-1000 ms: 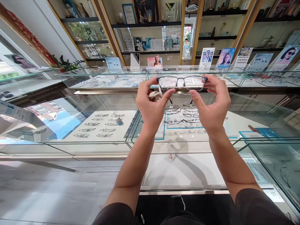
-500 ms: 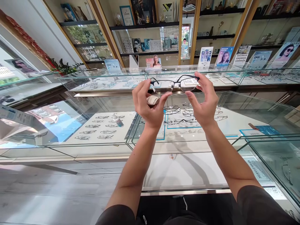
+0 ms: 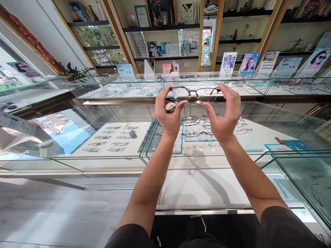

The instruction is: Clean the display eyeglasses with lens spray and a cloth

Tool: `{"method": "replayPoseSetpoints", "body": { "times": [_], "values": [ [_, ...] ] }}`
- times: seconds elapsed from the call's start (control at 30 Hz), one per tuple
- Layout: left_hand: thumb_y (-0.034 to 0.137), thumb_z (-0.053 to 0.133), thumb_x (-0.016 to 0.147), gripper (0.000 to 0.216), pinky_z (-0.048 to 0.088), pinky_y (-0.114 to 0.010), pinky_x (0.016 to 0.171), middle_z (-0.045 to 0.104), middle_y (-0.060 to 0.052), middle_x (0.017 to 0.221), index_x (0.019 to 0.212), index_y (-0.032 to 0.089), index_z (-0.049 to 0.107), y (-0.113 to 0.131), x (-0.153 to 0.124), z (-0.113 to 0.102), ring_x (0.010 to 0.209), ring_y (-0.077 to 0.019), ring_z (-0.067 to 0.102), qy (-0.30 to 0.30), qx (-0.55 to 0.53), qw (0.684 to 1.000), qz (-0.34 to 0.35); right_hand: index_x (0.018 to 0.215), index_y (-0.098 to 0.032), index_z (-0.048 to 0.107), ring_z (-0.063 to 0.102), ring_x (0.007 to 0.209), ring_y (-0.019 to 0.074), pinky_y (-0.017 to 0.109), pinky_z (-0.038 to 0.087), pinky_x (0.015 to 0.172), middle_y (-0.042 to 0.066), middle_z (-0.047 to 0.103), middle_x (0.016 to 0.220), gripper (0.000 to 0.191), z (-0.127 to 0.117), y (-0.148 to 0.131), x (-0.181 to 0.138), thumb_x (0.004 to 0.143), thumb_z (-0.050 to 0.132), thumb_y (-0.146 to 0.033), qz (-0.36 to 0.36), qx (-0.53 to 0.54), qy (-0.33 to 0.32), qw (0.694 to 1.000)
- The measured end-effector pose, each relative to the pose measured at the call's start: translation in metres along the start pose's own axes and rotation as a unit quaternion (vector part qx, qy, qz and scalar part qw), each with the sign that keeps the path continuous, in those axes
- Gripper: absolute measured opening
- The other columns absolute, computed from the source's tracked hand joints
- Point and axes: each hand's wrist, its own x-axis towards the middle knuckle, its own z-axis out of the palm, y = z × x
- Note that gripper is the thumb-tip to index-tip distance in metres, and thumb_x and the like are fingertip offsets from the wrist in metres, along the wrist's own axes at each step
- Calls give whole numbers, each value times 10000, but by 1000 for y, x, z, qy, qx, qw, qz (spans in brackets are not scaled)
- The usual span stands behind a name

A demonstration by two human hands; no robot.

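Over the glass counter (image 3: pixel 258 115): both bare hands are raised side by side, with one pair of spectacles between them.
Spectacles (image 3: pixel 196 92): a thin dark frame with clear lenses, held roughly level in the air, above the near showcase and in line with the far one; whether the temples are folded cannot be told.
Left hand (image 3: pixel 169 117): thumb and forefinger pinch the left end of the frame at the lens rim, and the remaining fingers curl inward.
Cloth (image 3: pixel 170 106): a small pale wad tucked in the left palm, just under the left lens, pressed there by the curled fingers.
Right hand (image 3: pixel 224 117): palm turned toward the left hand, with fingers loosely curved and slightly spread; the fingertips meet the right end of the frame, and the thumb stretches out below the right lens, though contact there is unclear.
Forearms: bare, rising from dark short sleeves at the bottom edge.
Display frames (image 3: pixel 196 125): rows of spectacles lying on a white tray inside the showcase, directly beneath the hands.
Spray bottle (image 3: pixel 129 131): small, lying tilted on the white tray in the neighbouring compartment, well left of the hands.
Far showcase (image 3: pixel 124 88): another glass case with more frames laid out.
Wall shelves (image 3: pixel 160 27): dark boards carrying framed pictures, certificates and small trophies.
Advert cards (image 3: pixel 249 62): standing along the far case top.
Plant (image 3: pixel 73 72): green leaves at the left end.
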Motion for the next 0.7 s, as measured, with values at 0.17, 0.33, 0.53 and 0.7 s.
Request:
{"method": "replayPoseSetpoints", "body": {
  "times": [0.17,0.33,0.53,0.7],
  "values": [
    [689,691,939,647,601,-354,852,693,-142,1437,1431,272,639,-14,-2,4,1170,-255,717,-19,12,1000,-12,1545,-368,510,572,1432,405,734,446,1177,134,645,1471,535,6,-2,-3,1045,562,-550,-8,-45,-11,999],
    [671,651,976,604,610,-361,918,696,-143,1446,1442,288,622,-16,-2,10,1300,-262,688,-37,-2,999,-21,1515,-370,535,592,1400,401,718,447,1170,125,662,1447,507,6,-7,-3,1037,585,-533,-9,-47,-12,999],
    [649,763,905,573,597,-356,901,757,-137,1313,1315,255,692,-9,3,6,1200,-255,724,-101,-45,991,-71,1473,-343,573,577,1381,397,713,391,1196,134,649,1424,487,1,-10,0,1027,612,-533,59,-13,-12,998],
    [579,851,853,494,580,-342,804,791,-96,1122,1196,244,732,4,4,-2,924,-190,721,-136,-5,982,-135,1405,-298,638,652,1206,343,634,495,1096,124,685,1303,475,0,6,2,1000,661,-544,118,11,-22,993]
  ]
}}
